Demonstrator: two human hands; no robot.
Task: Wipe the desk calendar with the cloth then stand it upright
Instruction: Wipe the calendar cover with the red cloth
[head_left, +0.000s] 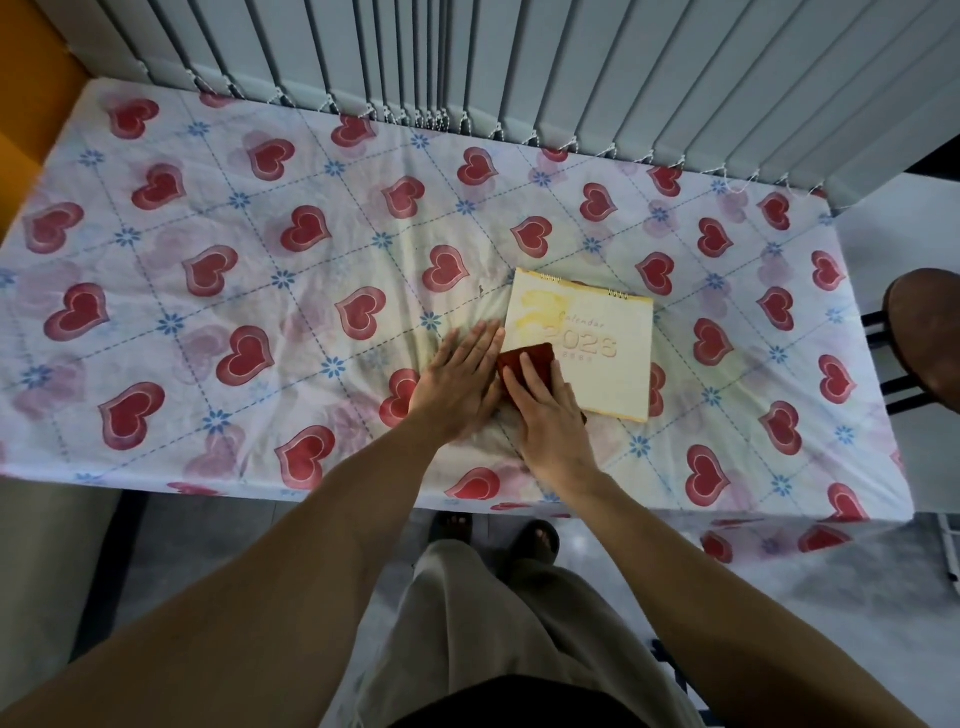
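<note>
A cream desk calendar (597, 353) with spiral rings along its far edge lies flat on the table, cover up, marked "2026". A dark red cloth (530, 361) rests on the calendar's near left corner. My right hand (545, 410) lies flat on top of the cloth, pressing it onto the cover. My left hand (460, 379) is spread flat on the tablecloth right beside the calendar's left edge, fingers together and extended, touching the cloth's side.
The table (260, 291) wears a white tablecloth with red hearts. Grey vertical blinds (519, 67) hang along the far edge. A brown round stool (930, 332) stands at the right end. My legs and sandalled feet show below the near edge.
</note>
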